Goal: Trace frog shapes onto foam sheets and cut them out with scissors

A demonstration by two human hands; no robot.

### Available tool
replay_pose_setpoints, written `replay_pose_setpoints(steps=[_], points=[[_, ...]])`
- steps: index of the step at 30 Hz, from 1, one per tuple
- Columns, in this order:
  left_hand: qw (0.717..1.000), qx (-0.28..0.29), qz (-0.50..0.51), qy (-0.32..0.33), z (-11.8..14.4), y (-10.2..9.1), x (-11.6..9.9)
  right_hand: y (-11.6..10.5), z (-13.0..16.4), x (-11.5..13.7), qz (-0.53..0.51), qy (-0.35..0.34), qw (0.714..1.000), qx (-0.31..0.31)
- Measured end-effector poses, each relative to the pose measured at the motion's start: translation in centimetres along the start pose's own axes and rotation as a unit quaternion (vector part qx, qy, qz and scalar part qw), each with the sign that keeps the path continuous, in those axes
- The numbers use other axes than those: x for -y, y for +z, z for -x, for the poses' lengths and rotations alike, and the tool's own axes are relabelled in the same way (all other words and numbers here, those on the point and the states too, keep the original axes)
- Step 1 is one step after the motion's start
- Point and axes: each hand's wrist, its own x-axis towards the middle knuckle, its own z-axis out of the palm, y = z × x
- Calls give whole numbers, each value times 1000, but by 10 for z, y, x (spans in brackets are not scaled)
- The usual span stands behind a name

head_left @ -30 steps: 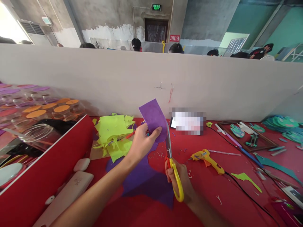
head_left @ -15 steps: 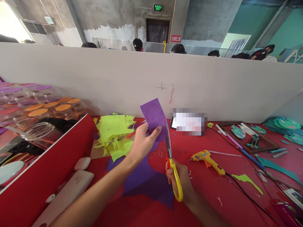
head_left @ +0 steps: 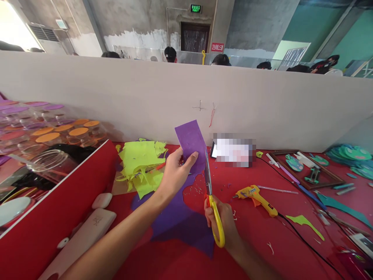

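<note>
Table (head_left: 262, 249) covered in red cloth is stretching under both hands, with a grey partition (head_left: 116, 97) behind it and bare concrete walls beyond. The left hand (head_left: 175, 175) is pinching a purple sheet (head_left: 190, 142), lifting its upper end up and away while the rest is trailing down onto the cloth. The right hand (head_left: 223, 223) is gripping yellow-handled scissors (head_left: 211, 198), blades pointing away along the sheet's right edge. A glue gun (head_left: 256, 195) is lying right of that hand. Since a second ago, the sheet is sitting slightly higher.
</note>
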Motion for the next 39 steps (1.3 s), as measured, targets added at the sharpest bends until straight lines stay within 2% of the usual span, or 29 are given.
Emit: replay_pose_setpoints(steps=[4,11,19,26,29,33,39], points=[[1000,-14,-12,7,1,1,1,2,0,2,-12,17,1000,-1],[1000,-15,-3,-13,4,3,-3,2,3,-1,3,-14,1000,-9],[1000,-29,-1,-7,3,1,-2,1,2,6,-9,9,1000,-7],[999,-25,-24,-10,2,0,-4,8,2,-15,-89,-15,996,-1],[999,-16,-31,-6,2,-2,-5,15,3,-20,-126,-24,992,13],[999,12,-26,-16,5,-1,-6,19,1,-13,-145,-39,988,23],[993,75,-89,-35,8,2,-11,18,-4,-11,-172,-69,983,0]])
